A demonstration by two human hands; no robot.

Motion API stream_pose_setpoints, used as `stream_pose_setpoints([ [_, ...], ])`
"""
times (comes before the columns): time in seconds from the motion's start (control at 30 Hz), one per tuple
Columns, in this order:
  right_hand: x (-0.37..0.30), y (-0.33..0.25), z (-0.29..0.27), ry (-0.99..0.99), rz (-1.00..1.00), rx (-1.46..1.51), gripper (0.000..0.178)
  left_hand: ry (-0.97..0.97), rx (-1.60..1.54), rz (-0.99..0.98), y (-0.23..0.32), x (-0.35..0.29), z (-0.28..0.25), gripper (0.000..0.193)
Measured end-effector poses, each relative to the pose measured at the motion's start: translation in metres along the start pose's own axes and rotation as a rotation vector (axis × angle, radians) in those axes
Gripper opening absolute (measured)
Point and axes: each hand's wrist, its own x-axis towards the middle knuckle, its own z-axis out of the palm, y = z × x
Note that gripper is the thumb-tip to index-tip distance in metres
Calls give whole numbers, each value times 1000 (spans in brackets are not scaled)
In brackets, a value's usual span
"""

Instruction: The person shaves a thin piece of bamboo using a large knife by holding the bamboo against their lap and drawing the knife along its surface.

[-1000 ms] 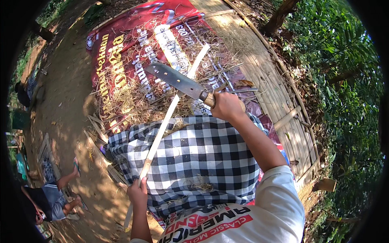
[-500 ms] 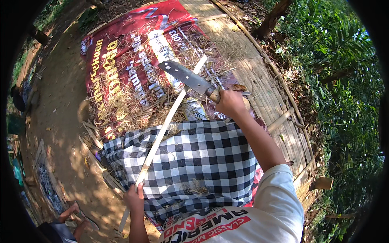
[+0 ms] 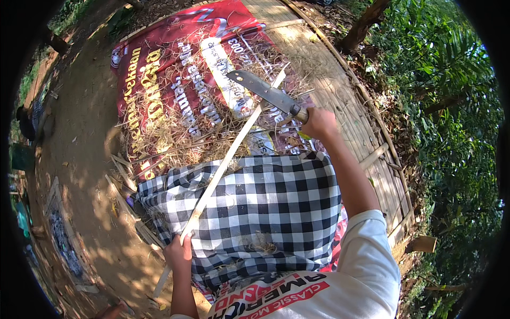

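The left hand [image 3: 179,254] is closed around the near end of a long pale bamboo strip [image 3: 228,157], which slants up and away across a black-and-white checked cloth [image 3: 265,207] over the lap. The right hand [image 3: 317,122] grips the handle of a broad chopping knife [image 3: 265,91], whose blade lies against the strip near its far part. Dry shavings [image 3: 175,133] litter a red printed banner [image 3: 159,58] spread on a bamboo platform [image 3: 366,143].

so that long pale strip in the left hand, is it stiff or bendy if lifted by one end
Probably springy: the bamboo strip is long and thin, yet stays fairly straight held only at the left hand. Likely light, and its free end may sag or whip.
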Motion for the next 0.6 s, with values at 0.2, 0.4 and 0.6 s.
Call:
stream_pose_setpoints([
  [0.2, -49, -71, 27, 124, -359, 154, 15, 5, -156, -37, -9, -11, 1, 39],
  [0.4, -47, -67, 42, 155, -782, 1, 20, -40, -45, -35, -21, -18, 4, 42],
  [0.6, -4, 15, -2, 69, 212, 54, 31, -34, -74, -42, -13, -3, 4, 42],
])
